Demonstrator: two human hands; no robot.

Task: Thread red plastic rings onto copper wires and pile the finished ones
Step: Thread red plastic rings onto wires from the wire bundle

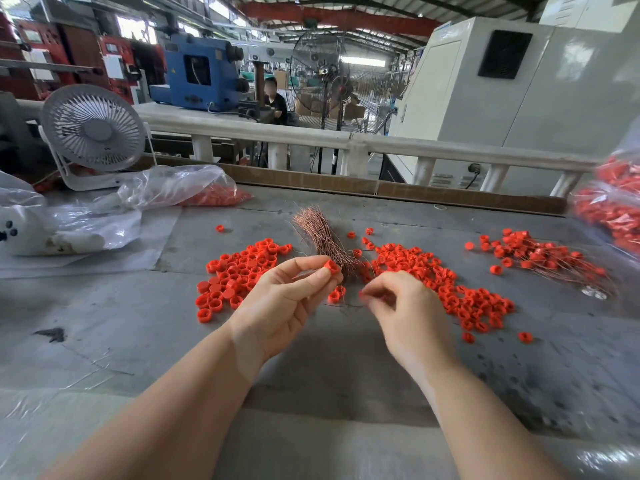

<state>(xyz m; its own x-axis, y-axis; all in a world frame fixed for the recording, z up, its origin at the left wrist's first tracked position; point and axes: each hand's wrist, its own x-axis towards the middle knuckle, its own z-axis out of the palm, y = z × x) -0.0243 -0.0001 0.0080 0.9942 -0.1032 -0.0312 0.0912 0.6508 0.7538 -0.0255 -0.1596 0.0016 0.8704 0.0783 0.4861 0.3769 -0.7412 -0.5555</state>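
Here we hold our left hand [287, 299] palm-up above the grey table [329, 368], its thumb and forefinger pinching one red ring [331, 267] at the fingertips, the other fingers loosely curled beneath. Our right hand [407, 311] sits just beside it, back of the hand toward us, with thumb and forefinger drawn together in a fine pinch; a hint of red shows at the fingertips, but the blur keeps us from telling whether they hold a ring, a wire or nothing at all.

Just beyond both hands lies the bundle of copper wires [320, 235], fanned out at its far end and narrowing toward us. To its left we see a heap of loose red rings [239, 275], and to its right a larger scatter of rings [440, 282] trailing toward the near right. Well off to the right sits the pile of finished pieces [543, 259], rings with thin wires sticking out of them.

Further back on the left stand a small white desk fan [93, 131] and a clear plastic bag [180, 187] with red parts inside; another bag of red parts [613, 209] rests at the right edge.
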